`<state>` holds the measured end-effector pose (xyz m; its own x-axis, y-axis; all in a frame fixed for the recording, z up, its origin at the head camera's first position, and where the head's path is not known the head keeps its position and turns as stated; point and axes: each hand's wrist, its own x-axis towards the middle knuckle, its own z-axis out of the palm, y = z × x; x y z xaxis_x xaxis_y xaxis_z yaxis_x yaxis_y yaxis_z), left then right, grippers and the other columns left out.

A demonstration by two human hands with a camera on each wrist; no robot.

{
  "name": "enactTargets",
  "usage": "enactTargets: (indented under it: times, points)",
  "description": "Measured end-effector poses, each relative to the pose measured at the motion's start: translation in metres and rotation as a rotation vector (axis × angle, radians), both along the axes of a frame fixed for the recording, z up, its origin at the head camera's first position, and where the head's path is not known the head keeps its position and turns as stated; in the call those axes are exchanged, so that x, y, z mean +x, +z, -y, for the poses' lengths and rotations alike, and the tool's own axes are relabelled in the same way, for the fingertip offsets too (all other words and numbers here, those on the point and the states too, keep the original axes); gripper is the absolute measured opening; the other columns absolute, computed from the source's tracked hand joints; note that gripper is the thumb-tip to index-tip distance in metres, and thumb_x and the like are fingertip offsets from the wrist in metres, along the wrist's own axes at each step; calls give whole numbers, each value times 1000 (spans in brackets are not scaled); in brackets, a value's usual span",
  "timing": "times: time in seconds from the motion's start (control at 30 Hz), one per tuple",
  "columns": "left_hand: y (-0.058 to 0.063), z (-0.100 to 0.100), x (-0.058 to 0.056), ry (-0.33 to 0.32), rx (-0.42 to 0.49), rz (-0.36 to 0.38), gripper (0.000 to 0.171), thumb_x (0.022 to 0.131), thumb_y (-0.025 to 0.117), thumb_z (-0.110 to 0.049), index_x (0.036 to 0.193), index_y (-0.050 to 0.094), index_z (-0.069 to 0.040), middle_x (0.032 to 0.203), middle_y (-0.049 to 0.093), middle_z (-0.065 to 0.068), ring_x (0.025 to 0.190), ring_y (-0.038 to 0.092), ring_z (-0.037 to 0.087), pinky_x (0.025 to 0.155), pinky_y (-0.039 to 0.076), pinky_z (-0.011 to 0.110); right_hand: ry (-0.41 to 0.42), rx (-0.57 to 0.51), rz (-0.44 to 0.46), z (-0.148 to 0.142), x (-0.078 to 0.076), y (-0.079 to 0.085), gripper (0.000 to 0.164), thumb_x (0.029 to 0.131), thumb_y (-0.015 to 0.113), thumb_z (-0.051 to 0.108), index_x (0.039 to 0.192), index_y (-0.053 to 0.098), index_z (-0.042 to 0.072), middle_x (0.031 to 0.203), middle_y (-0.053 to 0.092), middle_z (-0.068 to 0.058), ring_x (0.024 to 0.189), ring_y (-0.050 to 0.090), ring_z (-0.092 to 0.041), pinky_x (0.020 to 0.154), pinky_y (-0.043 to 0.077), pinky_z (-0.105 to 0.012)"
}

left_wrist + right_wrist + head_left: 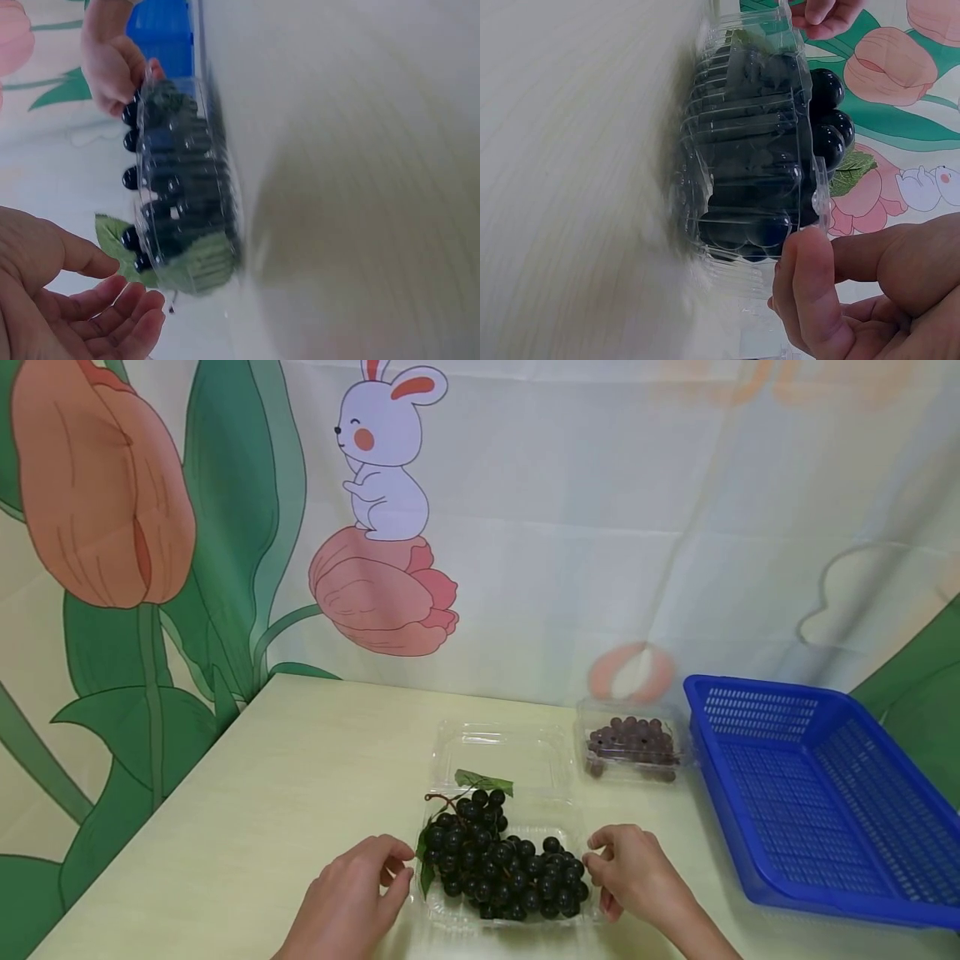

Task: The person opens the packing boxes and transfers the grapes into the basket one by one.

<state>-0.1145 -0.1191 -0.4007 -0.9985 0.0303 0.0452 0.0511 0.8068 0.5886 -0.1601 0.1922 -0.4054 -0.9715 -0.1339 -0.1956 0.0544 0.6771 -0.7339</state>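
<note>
Left hand (358, 885), lower frame left of centre: loosely bent, thumb and fingers apart. Right hand (637, 872), lower right of centre: fingers bent beside the container; grip cannot be told. Pale table (247, 793) below. Blue basket (832, 835), right edge. Open clear container (450, 910), lower centre; black grapes (517, 878) inside. Green leaf (491, 784), above them.

The left hand (356, 893) is loosely curved, thumb apart from its fingers. The right hand (637, 872) has bent fingers, thumb close to them.
</note>
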Motion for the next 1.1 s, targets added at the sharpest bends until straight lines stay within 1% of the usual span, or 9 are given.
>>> enactTargets:
  times: [0.13,0.23,0.33,0.47,0.53,0.73,0.9,1.1]
  points:
    - [-4,8,-8,22,28,-28,11,93,70,-7,103,72,-12,84,65,-8,76,62,10,65,51,35,-6,0,4,0,0,0,22,97,64,0,116,68,-11,68,65,-7,41,60,-19,49,57,-34]
    - [-8,13,-16,21,64,-39,10,93,69,-7,103,72,-9,83,66,-7,74,62,10,67,52,35,-6,-6,16,-1,0,0,22,97,65,0,115,68,-11,68,65,-8,41,61,-20,48,57,-35]
    - [-12,16,-24,17,111,-31,9,94,69,-6,103,72,-7,82,67,-6,73,63,10,68,53,34,-1,-13,15,-1,0,0,22,96,65,0,115,68,-11,68,65,-7,41,61,-19,48,57,-35]
    - [-13,16,-31,15,158,-12,9,95,71,-8,103,71,-5,81,66,-5,71,63,10,69,53,33,2,-16,11,-1,0,0,22,96,65,0,115,68,-11,68,66,-7,41,61,-19,48,57,-35]
    - [-13,15,-34,15,189,10,11,95,71,-9,105,71,-3,81,67,-3,68,64,11,66,52,33,1,-18,16,-2,0,0,22,96,65,0,115,68,-11,68,66,-7,41,61,-20,48,57,-35]
    - [-12,10,-40,43,300,123,27,96,69,-10,119,64,4,83,69,3,62,68,18,60,52,31,8,-20,22,-1,0,1,23,97,65,0,117,67,-11,69,65,-8,42,61,-21,48,57,-35]
    - [-11,8,-42,37,312,172,29,97,69,-11,121,64,6,81,70,3,62,69,20,61,55,32,8,-16,24,-1,0,1,23,96,65,-1,117,67,-11,69,65,-8,43,62,-22,48,57,-35]
    - [-7,5,-43,7,309,242,32,97,72,-13,122,64,6,80,69,2,62,67,20,63,57,35,1,-3,32,0,-1,2,24,96,65,-1,118,68,-11,69,65,-8,43,62,-22,48,57,-35]
